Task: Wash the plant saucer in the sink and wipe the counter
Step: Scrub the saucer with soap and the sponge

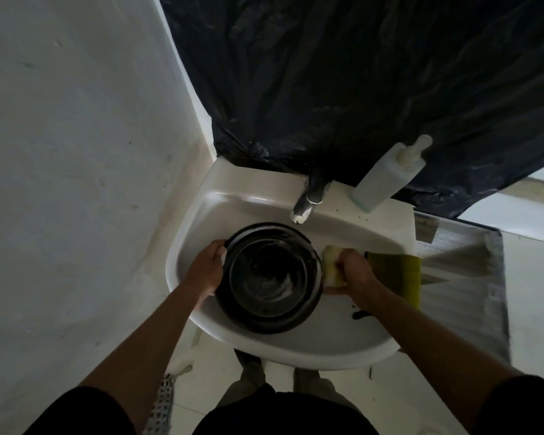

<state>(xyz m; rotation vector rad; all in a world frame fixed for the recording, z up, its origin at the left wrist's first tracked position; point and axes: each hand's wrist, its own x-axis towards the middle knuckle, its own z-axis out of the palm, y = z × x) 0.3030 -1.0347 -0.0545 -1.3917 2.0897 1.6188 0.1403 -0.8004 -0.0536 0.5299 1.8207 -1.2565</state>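
Washing is the step in hand: the black saucer (269,277) sits in the sink (182,246), below the tap (305,205) and tilted a little towards me, with pale streaks across its inner rings that I take for suds or water. My left hand (206,271) has its grip clamped on the saucer's left rim to steady it. My right hand (354,271) has its grip closed round a yellow sponge (332,262), which touches the saucer's right edge. No stream shows at the tap. A soap bottle (387,177) stands on the back ledge, and a yellow-green cloth (396,271) lies over the sink's right edge, just behind my right hand. I judge the scrub only partly done. Next I should work the sponge round the rim and into the rings while the left grip holds firm, since a wet rim could slip. Then comes a rinse, and the tabletop (471,293) to the right is not yet wiped.
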